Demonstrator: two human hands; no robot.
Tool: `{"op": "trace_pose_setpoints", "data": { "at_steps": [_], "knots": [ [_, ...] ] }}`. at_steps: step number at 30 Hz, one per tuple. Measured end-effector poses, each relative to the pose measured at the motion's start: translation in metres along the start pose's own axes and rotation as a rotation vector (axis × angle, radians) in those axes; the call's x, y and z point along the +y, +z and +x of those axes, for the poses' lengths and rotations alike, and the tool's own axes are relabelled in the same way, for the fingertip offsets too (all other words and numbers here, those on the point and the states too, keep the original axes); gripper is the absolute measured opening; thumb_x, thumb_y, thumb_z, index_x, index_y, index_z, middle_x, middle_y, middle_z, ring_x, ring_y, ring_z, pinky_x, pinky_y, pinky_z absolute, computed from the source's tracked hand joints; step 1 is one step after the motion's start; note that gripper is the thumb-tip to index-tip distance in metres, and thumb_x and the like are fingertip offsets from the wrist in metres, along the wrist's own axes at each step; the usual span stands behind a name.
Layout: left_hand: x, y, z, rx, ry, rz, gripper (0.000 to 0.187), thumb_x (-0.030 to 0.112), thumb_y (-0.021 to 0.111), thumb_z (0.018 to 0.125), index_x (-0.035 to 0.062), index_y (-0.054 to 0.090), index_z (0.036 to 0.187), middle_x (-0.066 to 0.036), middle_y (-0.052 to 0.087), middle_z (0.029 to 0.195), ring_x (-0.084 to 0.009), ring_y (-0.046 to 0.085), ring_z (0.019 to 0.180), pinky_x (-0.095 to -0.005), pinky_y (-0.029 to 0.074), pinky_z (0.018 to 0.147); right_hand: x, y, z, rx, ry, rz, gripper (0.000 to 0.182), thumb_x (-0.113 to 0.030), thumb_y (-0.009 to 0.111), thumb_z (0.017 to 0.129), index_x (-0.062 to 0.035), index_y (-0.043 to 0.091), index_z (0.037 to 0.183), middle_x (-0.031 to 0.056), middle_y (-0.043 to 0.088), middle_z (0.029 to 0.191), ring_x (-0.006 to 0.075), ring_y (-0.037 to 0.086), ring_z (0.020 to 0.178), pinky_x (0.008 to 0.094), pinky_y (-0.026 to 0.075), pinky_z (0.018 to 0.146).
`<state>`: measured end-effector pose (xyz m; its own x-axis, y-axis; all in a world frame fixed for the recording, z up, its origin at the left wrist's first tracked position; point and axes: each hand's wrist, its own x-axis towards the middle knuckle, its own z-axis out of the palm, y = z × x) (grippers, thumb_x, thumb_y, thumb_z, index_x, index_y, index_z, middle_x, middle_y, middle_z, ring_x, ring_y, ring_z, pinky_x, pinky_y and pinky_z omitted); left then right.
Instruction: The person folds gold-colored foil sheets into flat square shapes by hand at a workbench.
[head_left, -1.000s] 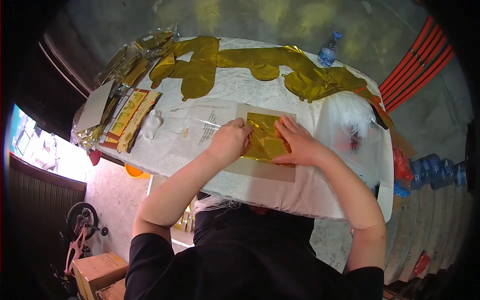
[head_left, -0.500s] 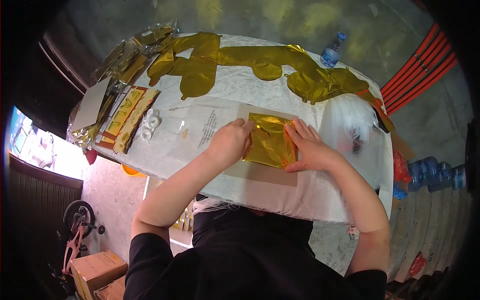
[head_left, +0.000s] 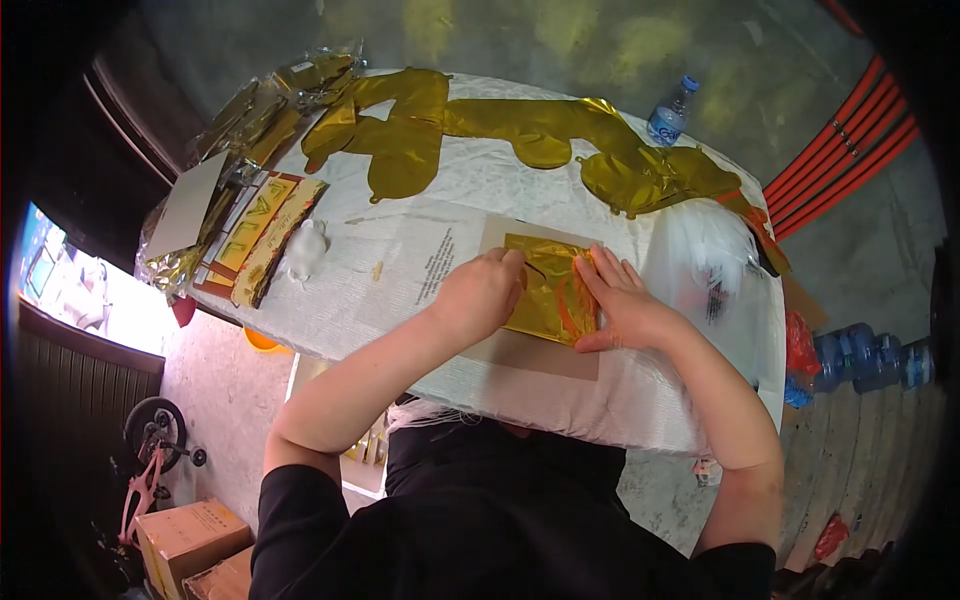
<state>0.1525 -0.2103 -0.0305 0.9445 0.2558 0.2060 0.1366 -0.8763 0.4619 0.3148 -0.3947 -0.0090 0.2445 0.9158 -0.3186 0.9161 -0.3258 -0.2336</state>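
A folded gold foil sheet (head_left: 545,300) lies on a flat piece of grey-brown cardboard (head_left: 540,358), at the front of the white-covered table (head_left: 370,330). My left hand (head_left: 487,290) is over the foil's left part, its fingers curled together; what they pinch, if anything, is hidden. On the foil's right edge rests my right hand (head_left: 625,305), fingers spread and pressing flat. Printed clear plastic (head_left: 435,265) is spread left of the cardboard.
Flat gold foil balloons (head_left: 405,150) stretch along the far side, near a water bottle (head_left: 670,112). Packaged foils (head_left: 245,120), a printed banner (head_left: 262,235) and white ribbon rolls (head_left: 305,248) lie left. White plastic bags (head_left: 705,255) lie right.
My left hand has shifted slightly to the right over the foil. My right hand stays at the foil's right edge. The whole view has shifted a little.
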Motion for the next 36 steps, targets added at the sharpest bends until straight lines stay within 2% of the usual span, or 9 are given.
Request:
{"op": "trace_pose_setpoints", "data": {
  "at_steps": [2,3,5,6,8,11,18,26,36],
  "knots": [
    [-0.001,-0.012,-0.008,-0.008,0.058,-0.148,0.029,0.013,0.059,0.082,0.0024,0.056,0.108,-0.017,0.058,0.102,-0.0319,0.060,0.090,-0.0399,0.050,0.075,0.000,-0.001,0.000,-0.024,0.005,-0.010,0.120,-0.061,0.073,0.065,-0.0034,0.007,0.148,0.0268,0.001,0.152,0.0354,0.001,0.143,0.0410,0.006,0.115],
    [-0.005,-0.013,-0.012,-0.013,0.058,-0.148,0.029,0.013,0.059,0.082,0.0024,0.056,0.108,-0.017,0.058,0.102,-0.0319,0.060,0.090,-0.0399,0.050,0.075,0.001,0.001,-0.001,-0.025,0.006,-0.005,0.120,-0.061,0.073,0.065,-0.0034,0.007,0.148,0.0268,0.001,0.152,0.0354,0.001,0.143,0.0410,0.006,0.115],
    [-0.013,-0.013,-0.016,0.104,0.240,0.006,0.047,0.025,0.060,0.086,0.0052,0.049,0.127,-0.017,0.050,0.126,-0.0331,0.051,0.114,-0.0421,0.043,0.094,0.003,0.002,0.001,-0.018,-0.018,-0.013,0.121,-0.063,0.071,0.065,-0.0036,0.006,0.148,0.0271,0.000,0.152,0.0355,0.000,0.143,0.0418,0.006,0.115],
    [-0.015,-0.009,-0.017,0.105,0.239,0.009,0.047,0.025,0.060,0.086,0.0052,0.049,0.127,-0.017,0.050,0.126,-0.0331,0.051,0.114,-0.0421,0.043,0.094,0.003,0.001,0.001,-0.016,-0.021,-0.013,0.121,-0.063,0.071,0.065,-0.0036,0.006,0.148,0.0271,0.000,0.152,0.0355,0.000,0.143,0.0418,0.006,0.115],
    [-0.018,-0.003,-0.023,-0.041,0.274,0.130,0.057,0.034,0.058,0.087,0.0067,0.042,0.135,-0.016,0.037,0.142,-0.0325,0.032,0.133,-0.0461,0.028,0.107,0.002,-0.001,0.000,-0.040,-0.009,-0.025,0.121,-0.066,0.069,0.066,-0.0036,0.005,0.148,0.0271,0.000,0.152,0.0355,0.000,0.143,0.0433,0.006,0.115],
    [-0.016,-0.006,-0.022,-0.135,0.217,0.131,0.061,0.039,0.057,0.088,0.0080,0.040,0.138,-0.015,0.034,0.146,-0.0303,0.026,0.138,-0.0469,0.024,0.110,-0.002,-0.005,-0.001,-0.053,0.025,-0.001,0.122,-0.065,0.072,0.063,-0.0050,0.009,0.148,0.0250,0.001,0.153,0.0313,0.000,0.144,0.0448,0.005,0.115],
    [-0.016,-0.006,-0.022,-0.113,0.229,0.146,0.060,0.040,0.058,0.087,0.0089,0.041,0.137,-0.014,0.035,0.145,-0.0305,0.029,0.137,-0.0462,0.025,0.110,-0.010,-0.009,-0.010,-0.059,0.060,0.018,0.126,-0.062,0.077,0.057,-0.0057,0.011,0.148,0.0234,0.002,0.153,0.0308,0.003,0.144,0.0471,0.005,0.115],
    [-0.011,-0.007,-0.024,-0.116,0.137,0.174,0.075,0.045,0.052,0.090,-0.0002,0.024,0.143,-0.021,0.017,0.151,-0.0321,0.010,0.143,-0.0481,0.010,0.114,-0.003,0.001,-0.011,0.064,-0.009,0.050,0.122,-0.059,0.077,0.057,-0.0045,0.015,0.147,0.0250,0.008,0.152,0.0325,0.006,0.143,0.0456,0.003,0.115],
    [0.007,0.005,-0.014,-0.255,0.135,0.113,0.076,0.047,0.049,0.091,-0.0024,0.024,0.143,-0.021,0.020,0.150,-0.0336,0.009,0.143,-0.0512,0.007,0.113,-0.005,0.000,-0.011,0.105,-0.045,0.047,0.118,-0.057,0.078,0.058,-0.0021,0.020,0.146,0.0264,0.012,0.150,0.0334,0.008,0.143,0.0441,0.003,0.115]
  ]
}}
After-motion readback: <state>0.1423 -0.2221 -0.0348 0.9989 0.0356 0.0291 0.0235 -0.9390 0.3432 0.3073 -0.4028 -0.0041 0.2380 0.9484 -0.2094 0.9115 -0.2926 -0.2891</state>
